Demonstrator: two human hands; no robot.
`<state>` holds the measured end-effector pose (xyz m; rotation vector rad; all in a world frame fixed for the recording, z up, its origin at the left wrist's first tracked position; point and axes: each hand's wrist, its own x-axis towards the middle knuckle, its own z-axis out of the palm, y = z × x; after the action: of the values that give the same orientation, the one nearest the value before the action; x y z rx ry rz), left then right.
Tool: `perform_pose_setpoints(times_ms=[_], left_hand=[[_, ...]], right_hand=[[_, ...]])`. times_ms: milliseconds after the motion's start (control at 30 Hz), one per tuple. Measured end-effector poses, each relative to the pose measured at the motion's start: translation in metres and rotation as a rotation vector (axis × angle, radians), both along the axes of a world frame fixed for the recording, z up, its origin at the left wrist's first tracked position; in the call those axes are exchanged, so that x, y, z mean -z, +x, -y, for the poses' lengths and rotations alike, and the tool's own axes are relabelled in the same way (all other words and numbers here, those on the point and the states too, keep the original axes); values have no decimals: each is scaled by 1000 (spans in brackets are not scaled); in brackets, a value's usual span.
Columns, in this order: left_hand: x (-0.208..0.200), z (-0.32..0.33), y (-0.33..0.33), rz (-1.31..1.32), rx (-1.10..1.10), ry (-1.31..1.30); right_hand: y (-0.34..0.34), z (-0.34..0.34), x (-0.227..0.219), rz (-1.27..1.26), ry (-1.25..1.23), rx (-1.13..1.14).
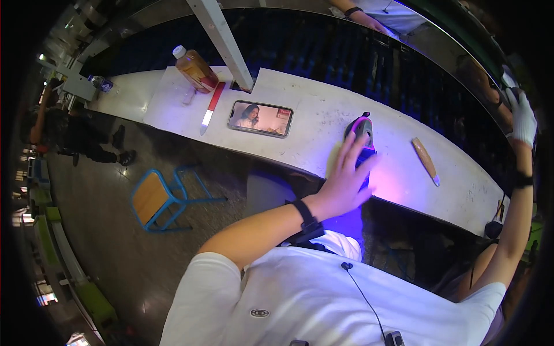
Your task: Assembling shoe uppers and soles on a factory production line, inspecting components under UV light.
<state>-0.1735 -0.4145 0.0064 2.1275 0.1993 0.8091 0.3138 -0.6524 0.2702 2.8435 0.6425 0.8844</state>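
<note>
My left hand point(348, 176), bare with a black wristband, is spread over a dark device with pink trim point(362, 124) near the table's front edge. Its fingers are apart and slightly blurred; they overlap the device, and whether they touch it I cannot tell. Purple light glows beside and below that hand. Far to the right, my right hand point(524, 120) wears a white glove and reaches up at the edge of the dark conveyor. Its fingers look stretched out, close to a small whitish thing point(508, 78) that is too unclear to name.
On the white table point(311, 101) lie a phone point(261, 119) playing a video, a red-handled knife point(213, 108) and a wooden-handled blade point(426, 160). A drink bottle point(195, 69) stands beside a metal post point(222, 43). A blue-framed stool point(153, 202) is at left. Another person's arm point(365, 20) shows across the conveyor.
</note>
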Motion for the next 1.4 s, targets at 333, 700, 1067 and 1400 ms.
perform_pose_setpoints(times_ms=[333, 700, 1067, 1400], left_hand=[[-35, -58, -4, 173, 274, 676], [-79, -30, -12, 128, 117, -126], [-72, -21, -49, 95, 278, -162], [-49, 11, -73, 211, 201, -563]], right_hand=[[-290, 27, 102, -295, 794, -711], [-360, -47, 194, -1020, 1490, -806], [-415, -90, 199, -1371, 1543, -1027], [-434, -92, 214, -1124, 1404, -1175]])
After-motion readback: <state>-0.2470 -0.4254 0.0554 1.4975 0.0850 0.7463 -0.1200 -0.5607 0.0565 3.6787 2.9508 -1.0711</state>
